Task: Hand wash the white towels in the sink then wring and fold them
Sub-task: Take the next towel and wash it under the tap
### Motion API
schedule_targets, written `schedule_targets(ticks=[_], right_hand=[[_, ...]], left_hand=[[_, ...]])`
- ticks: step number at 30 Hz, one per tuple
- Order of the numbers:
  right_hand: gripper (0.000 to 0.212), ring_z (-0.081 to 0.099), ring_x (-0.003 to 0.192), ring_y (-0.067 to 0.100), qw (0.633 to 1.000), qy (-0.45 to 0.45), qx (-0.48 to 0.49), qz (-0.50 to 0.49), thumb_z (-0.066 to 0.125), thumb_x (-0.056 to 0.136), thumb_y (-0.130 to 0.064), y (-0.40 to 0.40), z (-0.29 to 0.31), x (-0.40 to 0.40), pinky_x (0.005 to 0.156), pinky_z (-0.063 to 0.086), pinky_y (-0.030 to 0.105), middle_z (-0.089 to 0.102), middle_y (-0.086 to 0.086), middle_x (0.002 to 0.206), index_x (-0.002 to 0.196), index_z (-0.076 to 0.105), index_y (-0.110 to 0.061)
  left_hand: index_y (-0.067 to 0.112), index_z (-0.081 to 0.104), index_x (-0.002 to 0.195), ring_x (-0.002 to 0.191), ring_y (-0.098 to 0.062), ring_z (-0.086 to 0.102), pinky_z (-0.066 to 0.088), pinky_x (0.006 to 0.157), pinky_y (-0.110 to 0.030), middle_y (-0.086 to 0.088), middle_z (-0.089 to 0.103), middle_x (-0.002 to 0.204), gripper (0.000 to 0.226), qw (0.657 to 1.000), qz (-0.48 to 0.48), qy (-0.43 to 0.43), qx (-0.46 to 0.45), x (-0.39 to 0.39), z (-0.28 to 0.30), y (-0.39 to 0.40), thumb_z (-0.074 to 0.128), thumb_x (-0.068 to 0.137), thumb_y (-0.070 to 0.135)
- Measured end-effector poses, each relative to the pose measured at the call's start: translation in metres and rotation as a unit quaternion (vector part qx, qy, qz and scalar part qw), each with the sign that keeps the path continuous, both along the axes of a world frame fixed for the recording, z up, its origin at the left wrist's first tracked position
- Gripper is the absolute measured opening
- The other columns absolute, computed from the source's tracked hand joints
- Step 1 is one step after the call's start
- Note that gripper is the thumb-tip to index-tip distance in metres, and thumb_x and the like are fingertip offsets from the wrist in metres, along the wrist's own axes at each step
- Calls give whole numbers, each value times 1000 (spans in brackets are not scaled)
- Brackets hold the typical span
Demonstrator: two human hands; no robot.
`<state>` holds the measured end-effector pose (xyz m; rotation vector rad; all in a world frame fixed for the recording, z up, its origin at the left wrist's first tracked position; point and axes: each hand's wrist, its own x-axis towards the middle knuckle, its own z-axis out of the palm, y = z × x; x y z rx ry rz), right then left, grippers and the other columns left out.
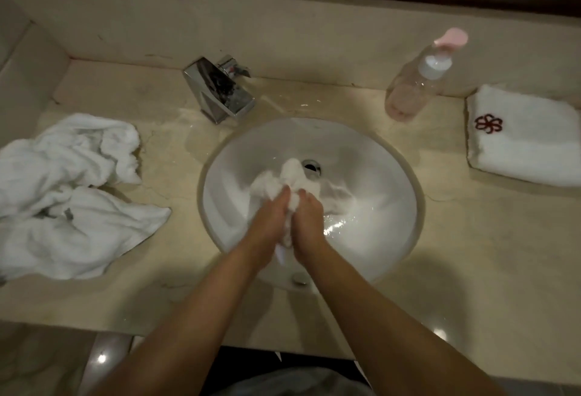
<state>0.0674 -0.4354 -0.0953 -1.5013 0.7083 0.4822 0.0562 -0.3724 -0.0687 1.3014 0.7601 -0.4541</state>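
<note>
Both hands, left hand (273, 211) and right hand (309, 213), have their fingers curled round a bunched white towel (284, 183) low in the sink (377, 175), just in front of the drain (311, 166). Scrubbing goes best with cloth rubbed against cloth, regripped often so fresh folds get worked, kept over the sink.

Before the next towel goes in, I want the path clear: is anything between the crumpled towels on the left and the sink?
Nothing visible blocks it. The crumpled towels lie on bare counter left of the sink; the faucet stands farther back. Inside the basin, though, both hands grip a wet towel.
</note>
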Motion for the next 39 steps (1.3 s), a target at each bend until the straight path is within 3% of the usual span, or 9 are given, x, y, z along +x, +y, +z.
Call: schedule_targets(ticks=[4,9,14,21,23,26,30,33,39], right_hand=[[34,60,114,16,982,-139,-79,98,38,108,-26,15,17,-44,102,44,28,66,4,123,126,61,-7],[29,65,101,34,995,32,-82,-52,43,102,-29,-1,-16,6,96,52,50,69,15,105,101,64,-9],[31,66,104,19,997,11,13,-75,40,108,-33,20,11,-38,86,55,27,68,6,116,119,61,-13],[31,68,109,30,810,26,381,-445,50,105,-23,-63,20,-19,84,57,42,72,18,116,125,64,-4],[33,67,112,31,822,39,395,-409,49,104,-24,-55,16,-28,89,57,44,70,18,120,127,64,-4],[55,59,126,32,868,80,378,-312,66,93,-42,-24,8,-31,113,41,47,64,19,131,134,61,-7],[21,66,94,1,999,-38,9,-36,62,98,-35,14,2,-38,91,51,23,68,-10,105,114,57,-23],[13,63,85,17,977,-97,-160,102,51,104,-30,11,-4,-11,78,47,30,64,0,90,98,51,-17],[39,61,110,32,973,-61,-157,158,45,99,-34,29,-17,-2,98,46,44,67,17,115,115,62,-3]], left_hand=[[6,53,133,112,-31,62,48,84,-30,-15,65,122,42,997,46,63,-27,39,-6,26,43,104,34],[10,66,116,101,-23,66,52,80,-31,-12,72,107,37,997,-5,61,-45,-9,-13,-5,41,104,34],[13,57,108,80,-20,60,49,72,-31,-9,64,95,36,987,46,98,-120,13,-18,29,37,104,42],[5,55,132,110,-29,62,51,92,-41,-17,61,125,43,968,178,108,-138,13,-38,62,53,99,32],[-7,56,127,97,-12,67,53,87,-28,-22,60,127,33,979,154,87,-103,8,-47,67,55,97,7],[8,60,126,110,-25,64,47,103,-46,-20,62,128,38,999,14,35,-1,2,-44,46,51,97,32],[25,66,104,87,-17,69,56,80,-35,-3,72,96,27,994,-14,-3,108,1,-47,32,52,95,46],[25,67,102,79,-7,68,52,67,-23,3,72,88,29,995,-39,-9,86,-5,-38,30,46,101,45],[8,66,109,96,-23,65,48,78,-27,-11,70,104,44,986,-67,-14,153,24,-45,47,41,103,43]])
